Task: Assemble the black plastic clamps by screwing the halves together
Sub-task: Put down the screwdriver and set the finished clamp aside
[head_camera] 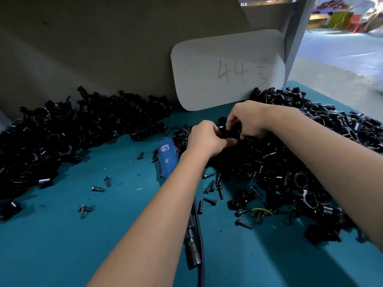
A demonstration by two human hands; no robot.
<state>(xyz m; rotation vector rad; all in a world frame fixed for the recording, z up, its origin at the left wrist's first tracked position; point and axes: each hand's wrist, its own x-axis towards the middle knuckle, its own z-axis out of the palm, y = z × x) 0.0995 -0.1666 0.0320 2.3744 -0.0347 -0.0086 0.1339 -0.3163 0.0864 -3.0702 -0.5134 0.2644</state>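
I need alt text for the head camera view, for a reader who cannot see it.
Both hands, the left hand and the right hand, grip a black clamp above a teal table. A blue power screwdriver lies beside the left wrist, between piles of black clamp parts and loose screws.

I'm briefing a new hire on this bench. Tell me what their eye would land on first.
Two bare forearms meet mid-frame, the left hand and right hand gripping one black clamp between them. Heaps of black clamp parts flank them on the teal table, with loose screws scattered below. A blue power screwdriver lies beside the left wrist, and a white card marked 44 leans behind.
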